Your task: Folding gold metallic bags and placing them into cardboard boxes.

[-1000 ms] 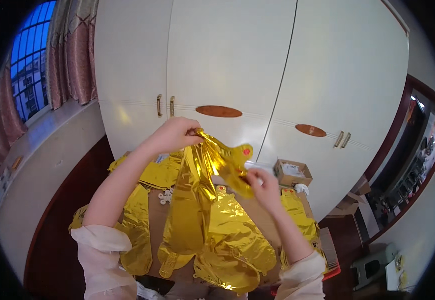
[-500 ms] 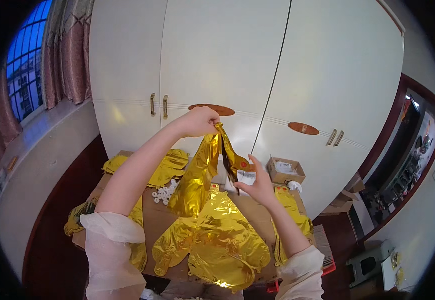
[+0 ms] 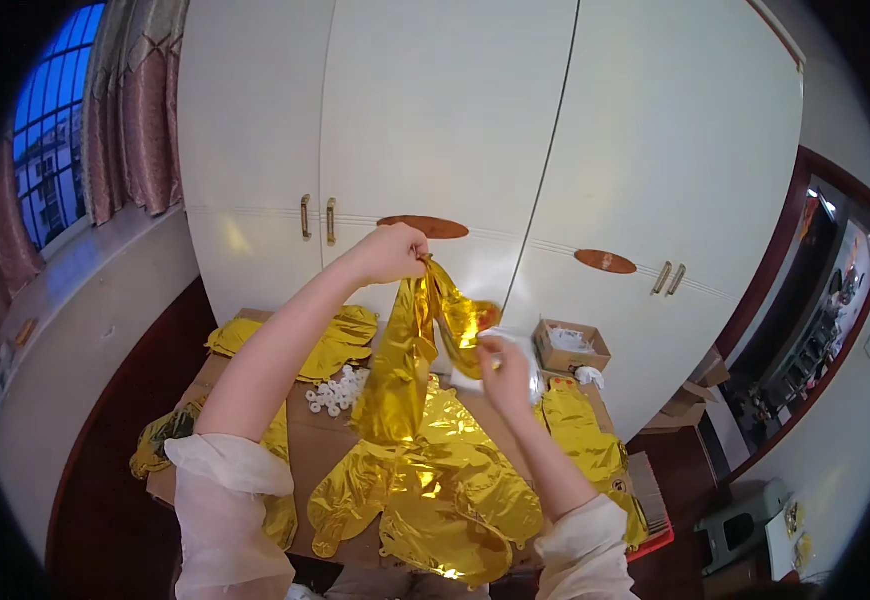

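A limp gold foil balloon (image 3: 395, 385) hangs above the table in front of me. My left hand (image 3: 395, 254) pinches its gathered top, and the foil drops in folds below the fingers. Lower and to the right, my right hand (image 3: 505, 372) is closed at the edge of the balloon's other flap, slightly blurred by motion. Under both hands a pile of flat gold foil balloons (image 3: 445, 500) lies on the brown cardboard-covered table (image 3: 300, 440).
Small white rolls (image 3: 335, 392) lie in a heap left of the hanging balloon. More gold balloons sit at the back left (image 3: 340, 345) and right side (image 3: 580, 430). A cardboard box (image 3: 572, 347) with white contents stands at the back right, before white cabinets (image 3: 435, 110).
My right hand has moved down slightly, its fingers going from spread to closed at the foil. The right flap has swung and turned its shiny face toward me. My left hand has lowered a little.
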Demonstrator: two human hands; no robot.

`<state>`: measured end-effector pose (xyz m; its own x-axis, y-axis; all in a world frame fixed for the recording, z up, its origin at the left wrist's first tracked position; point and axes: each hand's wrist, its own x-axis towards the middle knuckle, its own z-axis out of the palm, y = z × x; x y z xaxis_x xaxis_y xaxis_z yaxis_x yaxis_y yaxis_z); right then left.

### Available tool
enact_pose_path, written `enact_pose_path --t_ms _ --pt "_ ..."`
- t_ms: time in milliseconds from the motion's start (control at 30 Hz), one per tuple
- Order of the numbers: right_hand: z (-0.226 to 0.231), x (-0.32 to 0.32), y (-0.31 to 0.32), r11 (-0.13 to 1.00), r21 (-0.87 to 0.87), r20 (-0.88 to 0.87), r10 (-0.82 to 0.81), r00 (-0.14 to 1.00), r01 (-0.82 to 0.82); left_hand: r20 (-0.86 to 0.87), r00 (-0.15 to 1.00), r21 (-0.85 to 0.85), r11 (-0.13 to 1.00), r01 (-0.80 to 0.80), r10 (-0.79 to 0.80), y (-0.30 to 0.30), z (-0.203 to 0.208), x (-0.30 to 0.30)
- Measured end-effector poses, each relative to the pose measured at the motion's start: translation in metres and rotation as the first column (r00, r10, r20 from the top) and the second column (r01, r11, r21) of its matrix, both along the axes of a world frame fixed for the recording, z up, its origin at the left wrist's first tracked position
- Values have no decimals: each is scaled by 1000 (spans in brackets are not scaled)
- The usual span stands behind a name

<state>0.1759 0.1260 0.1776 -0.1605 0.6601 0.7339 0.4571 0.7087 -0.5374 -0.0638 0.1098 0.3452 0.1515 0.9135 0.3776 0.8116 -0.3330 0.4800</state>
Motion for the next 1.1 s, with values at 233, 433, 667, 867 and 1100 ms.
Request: enact_pose_path --t_ms 233,433,667,867,1100 --pt "84 31 21 965 227 163 -172 971 133 -195 978 244 969 -28 78 10 -16 -26" --pt "108 79 -54 834 543 293 -300 908 100 45 998 322 946 22 -39 -59 -27 9" --pt "-10 138 -171 859 487 691 -268 671 -158 -419 892 172 950 260 -168 -176 -179 30" --pt "-97 141 -195 932 246 759 -15 651 -266 -436 886 278 913 300 -159 -208 -289 51" --pt "-130 144 -208 967 96 770 78 633 -236 -426 894 220 943 249 -136 -224 -303 57"
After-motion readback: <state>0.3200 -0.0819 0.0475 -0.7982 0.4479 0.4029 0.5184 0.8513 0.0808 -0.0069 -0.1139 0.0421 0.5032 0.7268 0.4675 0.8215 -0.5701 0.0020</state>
